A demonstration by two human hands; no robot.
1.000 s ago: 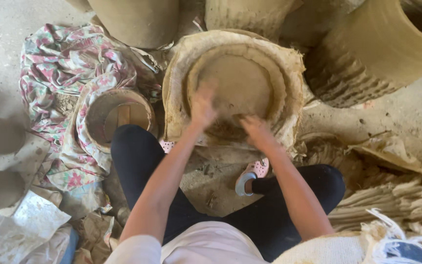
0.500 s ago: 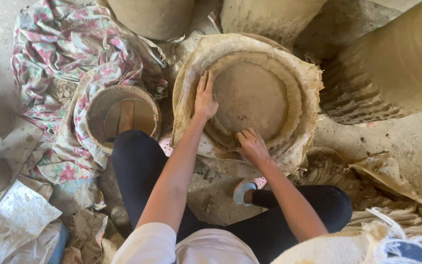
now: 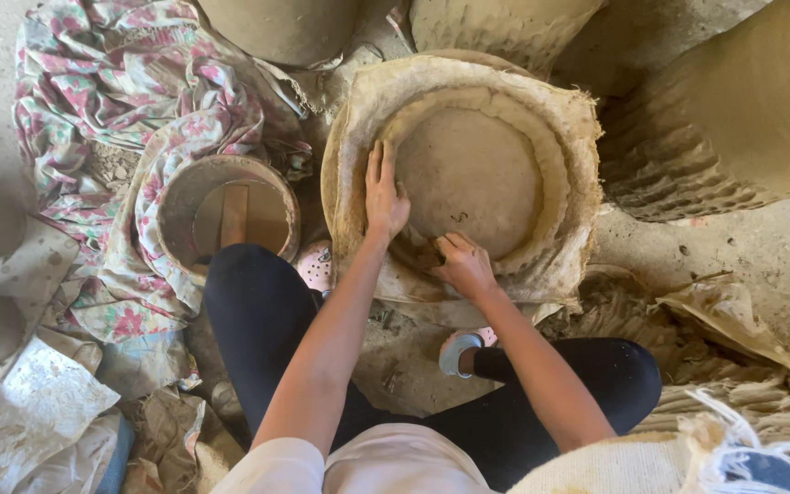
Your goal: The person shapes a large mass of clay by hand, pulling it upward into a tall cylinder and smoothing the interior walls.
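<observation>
Fingers [image 3: 378,165] of the left hand [image 3: 383,197] are laid flat and close together, slightly fanned, against the inner left wall of the wide round grey-brown wet clay dish [image 3: 468,178]; nothing is pinched. The right hand [image 3: 464,265] is curled, fingers bunched and pressed into the near rim of the dish; whether a bit of clay is nipped between them cannot be told.

The dish sits on the floor just ahead of the knees, bedded in a pale frayed sackcloth-lined round mould [image 3: 578,119]. Judged by look: clay is soft, damp, easily dented, likely slippery and heavy for its shape; rim is thick but would sag if lifted alone. Hold is best taken via the cloth/mould edge, not the clay wall itself.

Round about: a clay-smeared round bucket w/ murky water and a flat wooden stick [image 3: 229,215] stands just left of the mould, near the left knee. A crumpled floral pink-and-green cloth [image 3: 93,101] is spread under and behind it. Large ribbed clay vessels [image 3: 733,128] crowd the right and top sides, close to the mould, so reach there is cramped. Torn pale sheets [image 3: 38,412] lie at lower left; dry straw-like fibre [image 3: 742,402] at lower right.
</observation>
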